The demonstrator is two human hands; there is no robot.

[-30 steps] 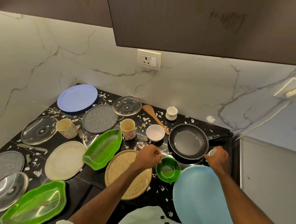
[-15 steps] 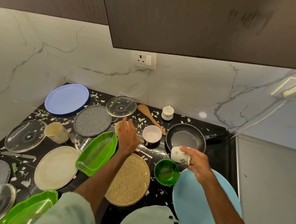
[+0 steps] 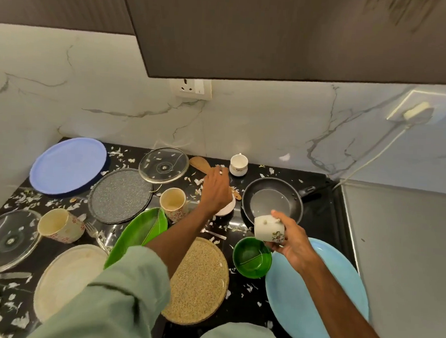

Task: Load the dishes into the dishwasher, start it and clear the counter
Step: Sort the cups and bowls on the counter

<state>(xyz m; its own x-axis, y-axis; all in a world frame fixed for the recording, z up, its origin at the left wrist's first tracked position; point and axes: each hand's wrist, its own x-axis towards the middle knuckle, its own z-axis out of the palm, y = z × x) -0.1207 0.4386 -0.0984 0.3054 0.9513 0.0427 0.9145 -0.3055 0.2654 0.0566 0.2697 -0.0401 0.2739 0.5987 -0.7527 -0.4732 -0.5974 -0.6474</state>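
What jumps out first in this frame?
The right hand holds a small white floral cup tipped on its side, near the green bowl and frying pan. The left hand stretches toward the wooden spatula at the back. The black counter around them is crowded with plates, glass lids and white scraps.

Black speckled worktop (image 3: 325,227), periwinkle plate (image 3: 68,166), light blue plate (image 3: 321,300), green bowl (image 3: 251,256), floral-patterned white cup (image 3: 269,229), grey speckled plate (image 3: 119,195), tan woven mat (image 3: 199,282)

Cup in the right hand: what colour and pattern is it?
The cup is white with a small floral print near its rim, seen in the head view.
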